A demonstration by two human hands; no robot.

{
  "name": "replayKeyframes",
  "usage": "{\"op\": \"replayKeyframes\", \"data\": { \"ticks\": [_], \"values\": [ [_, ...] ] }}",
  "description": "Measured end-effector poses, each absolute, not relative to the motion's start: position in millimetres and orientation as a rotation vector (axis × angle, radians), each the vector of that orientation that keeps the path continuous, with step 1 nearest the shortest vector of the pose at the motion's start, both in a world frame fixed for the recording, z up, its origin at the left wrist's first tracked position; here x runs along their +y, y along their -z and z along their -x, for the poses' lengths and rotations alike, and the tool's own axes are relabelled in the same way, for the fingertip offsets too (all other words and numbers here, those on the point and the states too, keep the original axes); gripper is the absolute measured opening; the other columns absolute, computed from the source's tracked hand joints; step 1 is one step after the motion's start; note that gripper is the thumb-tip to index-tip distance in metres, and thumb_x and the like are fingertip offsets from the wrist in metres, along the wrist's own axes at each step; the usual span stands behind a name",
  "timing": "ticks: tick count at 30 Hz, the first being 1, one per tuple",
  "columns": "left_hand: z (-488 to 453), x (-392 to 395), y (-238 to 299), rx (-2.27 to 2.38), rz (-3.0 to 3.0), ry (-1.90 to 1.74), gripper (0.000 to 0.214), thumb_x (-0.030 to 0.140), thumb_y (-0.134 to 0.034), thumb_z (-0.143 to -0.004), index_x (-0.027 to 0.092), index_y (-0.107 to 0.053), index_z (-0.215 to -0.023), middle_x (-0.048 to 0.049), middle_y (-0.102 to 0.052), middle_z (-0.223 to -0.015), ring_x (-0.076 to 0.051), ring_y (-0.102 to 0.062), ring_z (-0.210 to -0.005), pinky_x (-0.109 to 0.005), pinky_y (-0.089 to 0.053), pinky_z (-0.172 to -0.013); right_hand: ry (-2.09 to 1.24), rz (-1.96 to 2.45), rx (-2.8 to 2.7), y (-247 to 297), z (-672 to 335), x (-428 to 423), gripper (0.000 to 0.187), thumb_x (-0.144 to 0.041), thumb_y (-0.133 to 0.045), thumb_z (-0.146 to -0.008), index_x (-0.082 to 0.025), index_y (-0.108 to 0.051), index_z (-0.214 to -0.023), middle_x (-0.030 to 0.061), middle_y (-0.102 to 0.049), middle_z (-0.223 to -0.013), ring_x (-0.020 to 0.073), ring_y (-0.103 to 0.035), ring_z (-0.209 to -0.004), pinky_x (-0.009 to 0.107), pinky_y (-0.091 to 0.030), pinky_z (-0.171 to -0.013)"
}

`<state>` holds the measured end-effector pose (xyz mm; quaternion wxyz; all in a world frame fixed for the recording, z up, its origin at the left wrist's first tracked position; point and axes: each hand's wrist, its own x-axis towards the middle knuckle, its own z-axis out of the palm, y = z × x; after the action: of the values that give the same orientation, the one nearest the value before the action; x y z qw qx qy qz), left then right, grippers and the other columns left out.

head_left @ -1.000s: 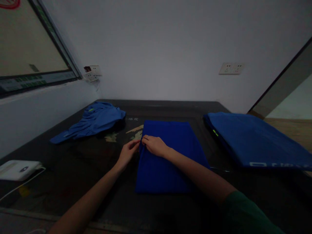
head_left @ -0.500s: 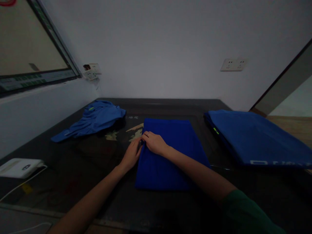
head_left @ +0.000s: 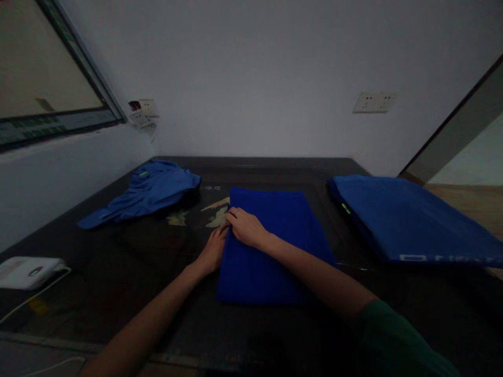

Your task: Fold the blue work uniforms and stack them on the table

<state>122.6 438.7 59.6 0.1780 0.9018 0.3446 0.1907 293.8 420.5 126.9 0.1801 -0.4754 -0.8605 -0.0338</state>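
A folded blue cloth (head_left: 275,272) lies flat on the dark table in front of me, a neat rectangle. My right hand (head_left: 245,226) reaches across it, fingers curled over the left edge and gripping the fabric there. Just outside that same edge rests my left hand (head_left: 212,250), palm down with its fingers stretched out and their tips against the cloth. Its thumb is hidden by the fabric.
On the dark table (head_left: 118,283), a crumpled blue garment (head_left: 157,188) lies back left and a folded blue garment (head_left: 408,220) with pale lettering lies right. A white device (head_left: 29,272) with a cable sits at the left edge. A wall with sockets (head_left: 374,102) stands behind.
My left hand has slid slightly down and flattened beside the cloth's edge. My right hand keeps its place on the edge. The whole view has shifted a little.
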Motion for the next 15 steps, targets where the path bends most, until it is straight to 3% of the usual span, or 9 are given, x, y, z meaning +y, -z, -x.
{"op": "replayKeyframes", "data": {
  "ticks": [2, 5, 9, 12, 15],
  "values": [
    [-118.9, 442.5, -59.2, 0.959, -2.516, -0.561, 0.050, 0.032, -0.056, -0.084, 0.018, -0.055, -0.132, -0.0155, -0.043, -0.145, -0.033, -0.032, -0.137, -0.053, -0.028, -0.112, 0.061, 1.339, -2.442, -121.9, -290.9, 423.1, 0.030, -0.009, -0.041, -0.089, -0.014, -0.057, -0.114, 0.0129, -0.056, -0.124, 0.0221, -0.055, -0.108, 0.035, -0.049, -0.090],
    [-105.2, 453.6, -62.9, 0.904, -2.381, -0.600, 0.041, 0.031, -0.049, -0.087, 0.017, -0.059, -0.125, -0.0144, -0.050, -0.139, -0.028, -0.043, -0.131, -0.047, -0.034, -0.111, -0.053, 1.382, -2.380, -110.4, -290.4, 425.3, 0.039, -0.013, -0.043, -0.090, -0.014, -0.052, -0.128, 0.0142, -0.048, -0.139, 0.0226, -0.053, -0.119, 0.037, -0.046, -0.097],
    [-91.3, 462.6, -73.9, 1.096, -2.223, -0.737, 0.039, 0.029, -0.042, -0.089, 0.016, -0.062, -0.120, -0.0129, -0.061, -0.122, -0.025, -0.055, -0.118, -0.046, -0.040, -0.106, -0.255, 1.500, -2.348, -88.1, -292.5, 427.3, 0.051, -0.028, -0.045, -0.095, -0.008, -0.041, -0.141, 0.0187, -0.041, -0.147, 0.0261, -0.038, -0.136, 0.043, -0.032, -0.112],
    [-98.5, 456.1, -80.5, 1.146, -2.214, -0.842, 0.041, 0.033, -0.039, -0.091, 0.016, -0.060, -0.123, -0.0125, -0.060, -0.124, -0.024, -0.054, -0.120, -0.045, -0.039, -0.107, -0.295, 1.522, -2.393, -76.1, -291.1, 430.4, 0.051, -0.034, -0.040, -0.097, -0.008, -0.042, -0.141, 0.0164, -0.038, -0.149, 0.0258, -0.030, -0.141, 0.045, -0.020, -0.117],
    [-112.3, 443.4, -82.2, 1.069, -2.314, -0.750, 0.047, 0.038, -0.037, -0.094, 0.016, -0.052, -0.133, -0.0126, -0.048, -0.142, -0.023, -0.041, -0.135, -0.045, -0.029, -0.114, -0.335, 1.505, -2.369, -81.7, -294.2, 431.9, 0.053, -0.031, -0.040, -0.097, -0.007, -0.037, -0.144, 0.0153, -0.034, -0.151, 0.0241, -0.025, -0.143, 0.043, -0.022, -0.117]
  ]
}}
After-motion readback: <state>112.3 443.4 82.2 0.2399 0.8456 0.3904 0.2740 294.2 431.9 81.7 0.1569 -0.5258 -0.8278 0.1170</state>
